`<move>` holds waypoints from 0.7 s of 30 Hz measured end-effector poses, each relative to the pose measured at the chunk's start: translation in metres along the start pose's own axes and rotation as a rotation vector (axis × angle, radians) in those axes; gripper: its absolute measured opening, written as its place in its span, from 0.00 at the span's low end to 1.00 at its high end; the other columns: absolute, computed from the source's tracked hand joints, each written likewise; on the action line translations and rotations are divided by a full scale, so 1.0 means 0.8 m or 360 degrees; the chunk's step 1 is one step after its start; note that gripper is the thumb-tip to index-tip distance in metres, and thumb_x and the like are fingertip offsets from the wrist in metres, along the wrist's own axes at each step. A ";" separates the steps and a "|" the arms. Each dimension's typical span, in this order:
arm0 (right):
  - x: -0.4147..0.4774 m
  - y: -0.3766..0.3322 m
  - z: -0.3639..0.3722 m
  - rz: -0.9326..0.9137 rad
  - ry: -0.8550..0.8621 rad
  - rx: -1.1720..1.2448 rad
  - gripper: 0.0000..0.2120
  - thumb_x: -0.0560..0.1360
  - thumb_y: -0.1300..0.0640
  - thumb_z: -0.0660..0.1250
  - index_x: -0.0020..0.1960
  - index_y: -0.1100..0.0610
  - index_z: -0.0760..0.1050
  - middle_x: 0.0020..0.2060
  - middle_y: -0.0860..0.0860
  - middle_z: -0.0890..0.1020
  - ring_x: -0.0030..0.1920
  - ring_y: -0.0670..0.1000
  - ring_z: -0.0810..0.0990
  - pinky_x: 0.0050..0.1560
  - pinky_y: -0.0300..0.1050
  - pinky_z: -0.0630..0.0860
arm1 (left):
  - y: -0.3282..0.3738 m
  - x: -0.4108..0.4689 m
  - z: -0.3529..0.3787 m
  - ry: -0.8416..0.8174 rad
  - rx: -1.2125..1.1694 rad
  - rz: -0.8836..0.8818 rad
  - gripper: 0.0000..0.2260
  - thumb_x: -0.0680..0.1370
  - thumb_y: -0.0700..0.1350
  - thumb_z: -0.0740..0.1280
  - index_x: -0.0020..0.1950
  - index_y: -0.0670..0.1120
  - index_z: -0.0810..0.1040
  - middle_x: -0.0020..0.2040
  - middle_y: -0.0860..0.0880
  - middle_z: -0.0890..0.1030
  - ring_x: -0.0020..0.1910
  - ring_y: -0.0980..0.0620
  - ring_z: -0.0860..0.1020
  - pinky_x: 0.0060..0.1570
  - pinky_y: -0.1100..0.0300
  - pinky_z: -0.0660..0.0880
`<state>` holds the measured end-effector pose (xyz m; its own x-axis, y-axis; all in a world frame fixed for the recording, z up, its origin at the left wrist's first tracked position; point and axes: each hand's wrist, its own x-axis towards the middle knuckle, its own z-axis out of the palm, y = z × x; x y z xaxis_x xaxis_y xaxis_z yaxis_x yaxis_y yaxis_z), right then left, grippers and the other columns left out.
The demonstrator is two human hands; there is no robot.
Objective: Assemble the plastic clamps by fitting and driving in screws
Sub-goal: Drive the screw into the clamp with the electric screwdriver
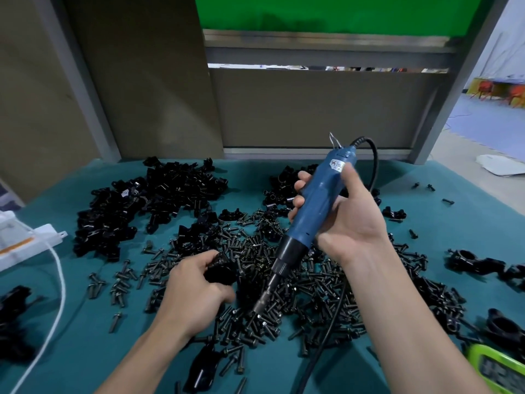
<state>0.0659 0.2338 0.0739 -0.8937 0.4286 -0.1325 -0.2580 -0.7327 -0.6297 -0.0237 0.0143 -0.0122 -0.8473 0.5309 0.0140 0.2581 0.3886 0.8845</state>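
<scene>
**Clamp in my left, driver in my right**

Far left, a white box (pixel 25 240) w/ an orange stripe is cut off by the frame edge. A white cord (pixel 63 280) runs from it and out the bottom. Below it are more black parts, too blurred to make out.

Next comes the heap of loose clamp parts (pixel 147 200): glossy black plastic, curved saddle shapes, on the matte teal cloth (pixel 85 351).

My left hand (pixel 193 288) is curled round one black clamp piece (pixel 223 270). My fingers cover most of it, so its shape is hidden.

Centre: the screws (pixel 284 294), dark metal w/ flanged heads, lie in a thick pile. The screwdriver (pixel 318 200) slants over them — smooth blue body, black collar, steel bit pointing down-left. The tip sits among the screws; can't tell if it touches.

My right hand (pixel 346 220) wraps the blue body, thumb up near the label. The black cable (pixel 375 163) loops behind that hand and shows again under my forearm.

Right: joined clamps (pixel 477 263), ring-shaped, partly cut off. In the bottom corner is a lime-green gadget (pixel 497 371) — display unreadable.
</scene>
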 end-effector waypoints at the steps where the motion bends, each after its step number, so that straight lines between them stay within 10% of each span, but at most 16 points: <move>1: 0.000 0.000 0.002 -0.0022 0.0008 0.0000 0.22 0.75 0.50 0.71 0.64 0.62 0.78 0.46 0.56 0.82 0.36 0.53 0.78 0.46 0.50 0.77 | -0.001 0.001 -0.001 -0.0031 -0.0005 0.0035 0.17 0.66 0.35 0.79 0.36 0.57 0.80 0.32 0.59 0.82 0.28 0.63 0.77 0.33 0.63 0.73; 4: 0.001 -0.002 0.007 -0.0147 0.0100 0.0107 0.16 0.67 0.67 0.72 0.52 0.59 0.74 0.40 0.56 0.82 0.32 0.50 0.77 0.37 0.46 0.79 | 0.001 0.000 0.001 -0.0071 -0.0046 0.0093 0.09 0.70 0.42 0.78 0.48 0.49 0.82 0.34 0.49 0.83 0.30 0.51 0.79 0.36 0.50 0.73; 7: 0.003 -0.011 0.004 -0.0312 0.0199 0.0165 0.13 0.65 0.70 0.70 0.45 0.58 0.71 0.37 0.55 0.81 0.29 0.48 0.75 0.34 0.42 0.76 | 0.007 -0.005 0.005 -0.0105 -0.0049 0.0089 0.26 0.70 0.52 0.79 0.64 0.43 0.79 0.43 0.46 0.86 0.37 0.41 0.83 0.42 0.44 0.79; 11: 0.007 -0.014 -0.001 -0.0480 0.0321 0.0148 0.09 0.73 0.70 0.63 0.40 0.57 0.69 0.33 0.54 0.79 0.27 0.47 0.73 0.33 0.40 0.74 | 0.007 -0.006 0.008 -0.0064 -0.0091 0.0206 0.07 0.67 0.49 0.73 0.37 0.57 0.75 0.29 0.57 0.76 0.26 0.57 0.70 0.28 0.60 0.67; 21: 0.008 -0.004 -0.002 -0.0513 0.0305 0.0156 0.08 0.76 0.69 0.62 0.42 0.58 0.70 0.34 0.54 0.80 0.28 0.47 0.73 0.32 0.40 0.74 | 0.004 -0.008 0.010 -0.0085 -0.0025 0.0191 0.09 0.66 0.47 0.73 0.36 0.52 0.73 0.28 0.56 0.74 0.25 0.56 0.69 0.25 0.61 0.65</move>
<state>0.0615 0.2397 0.0740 -0.6786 0.7294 -0.0864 -0.5564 -0.5873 -0.5877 -0.0140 0.0184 -0.0130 -0.7847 0.6124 0.0957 0.3486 0.3083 0.8851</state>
